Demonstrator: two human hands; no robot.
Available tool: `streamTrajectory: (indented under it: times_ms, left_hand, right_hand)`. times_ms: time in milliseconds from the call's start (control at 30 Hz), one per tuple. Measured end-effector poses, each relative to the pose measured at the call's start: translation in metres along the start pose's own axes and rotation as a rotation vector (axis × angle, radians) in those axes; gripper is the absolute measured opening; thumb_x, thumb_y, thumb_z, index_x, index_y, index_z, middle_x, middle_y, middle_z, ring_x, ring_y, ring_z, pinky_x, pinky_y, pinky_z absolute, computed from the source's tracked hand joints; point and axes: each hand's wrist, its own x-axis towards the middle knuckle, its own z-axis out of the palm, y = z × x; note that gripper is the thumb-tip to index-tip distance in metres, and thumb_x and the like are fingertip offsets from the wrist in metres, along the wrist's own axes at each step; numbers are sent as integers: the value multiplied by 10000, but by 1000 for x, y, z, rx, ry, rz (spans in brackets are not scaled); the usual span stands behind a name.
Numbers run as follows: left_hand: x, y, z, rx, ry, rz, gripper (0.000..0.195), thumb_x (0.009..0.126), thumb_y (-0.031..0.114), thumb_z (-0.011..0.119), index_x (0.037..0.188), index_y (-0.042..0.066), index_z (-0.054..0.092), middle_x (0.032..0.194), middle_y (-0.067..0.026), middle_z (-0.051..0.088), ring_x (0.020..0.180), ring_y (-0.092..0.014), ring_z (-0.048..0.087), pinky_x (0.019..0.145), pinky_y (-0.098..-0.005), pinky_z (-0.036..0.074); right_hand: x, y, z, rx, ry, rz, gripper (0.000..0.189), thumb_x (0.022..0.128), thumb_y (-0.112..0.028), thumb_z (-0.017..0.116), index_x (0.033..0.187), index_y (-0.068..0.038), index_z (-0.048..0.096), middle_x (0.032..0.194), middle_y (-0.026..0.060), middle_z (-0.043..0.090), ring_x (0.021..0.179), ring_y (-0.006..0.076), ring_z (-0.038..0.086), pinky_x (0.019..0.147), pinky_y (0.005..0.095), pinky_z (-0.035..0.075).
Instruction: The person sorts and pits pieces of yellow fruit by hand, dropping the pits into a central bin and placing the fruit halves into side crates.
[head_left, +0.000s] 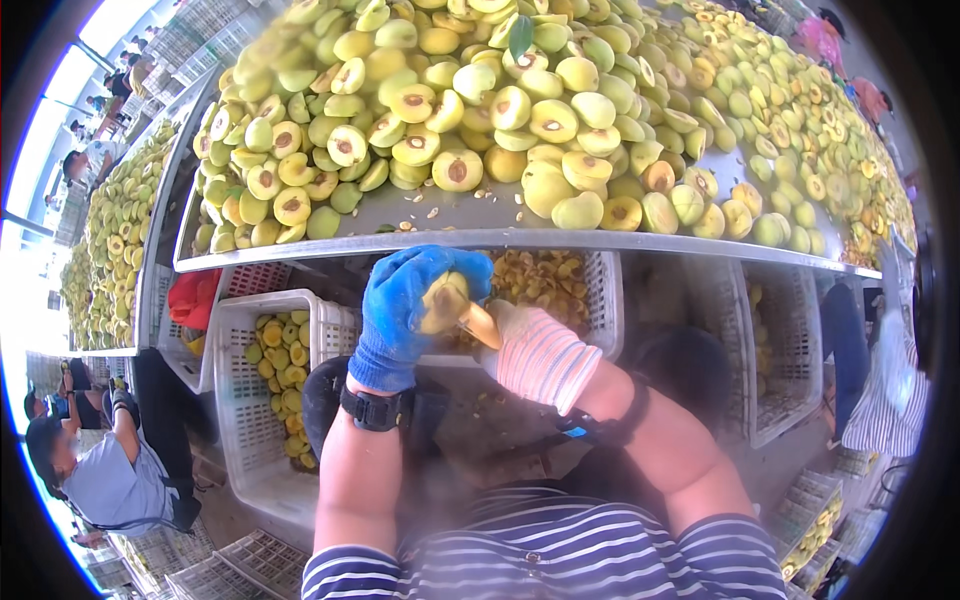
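Note:
My left hand (401, 311), in a blue coated glove, grips a yellow-green stone fruit (444, 296) just below the table's near edge. A white glove with pink and dark stripes covers my right hand (544, 352), which is closed around a small tan hand tool (480, 325). The tool's end meets the fruit's lower right side; its exact kind is hard to make out. Under both hands stands a white plastic crate (611, 311) holding brownish-yellow fruit scraps (544, 277). Beyond them, many halved stone fruits (457, 171), some showing brown pits, are heaped on the metal table (465, 214).
The table's raised metal rim (525, 240) runs across in front of me. A white crate (262, 465) with halved fruit stands at left, another crate (784, 405) at right. A person (120, 465) sits at left; a striped garment (881, 409) hangs or is worn at right.

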Motion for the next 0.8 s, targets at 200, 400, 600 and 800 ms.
streamTrajectory:
  times_ms: [200, 400, 600, 800]
  left_hand:
    - [10, 8, 10, 58, 2, 19, 195, 874, 141, 662, 1018, 11, 685, 873, -93, 710, 825, -203, 691, 791, -298, 538]
    - [3, 6, 29, -636, 175, -467, 407, 1023, 302, 529, 929, -50, 710, 852, -93, 710, 778, -172, 668, 762, -295, 542]
    - [15, 10, 25, -605, 111, -681, 398, 1011, 294, 544, 887, -46, 709, 835, -104, 705, 747, -156, 665, 701, -291, 561]
    - [23, 12, 24, -410, 51, -671, 457, 1006, 353, 556, 864, -54, 708, 792, -126, 704, 680, -173, 671, 653, -294, 556]
  right_hand:
    - [10, 16, -6, 117, -101, -78, 339, 836, -205, 620, 1087, 20, 581, 805, 220, 678, 793, 391, 680, 707, 459, 526]
    - [-4, 14, 3, 761, -299, 246, 247, 844, -199, 674, 1034, -61, 598, 578, 23, 540, 430, 163, 522, 378, 302, 392]
    - [-5, 0, -13, 883, -393, 371, 235, 838, -184, 737, 1032, -113, 624, 602, -39, 522, 458, 111, 487, 412, 279, 367]
    - [-5, 7, -9, 889, -389, 338, 193, 833, -191, 749, 971, -118, 637, 616, -40, 542, 468, 92, 480, 432, 273, 358]
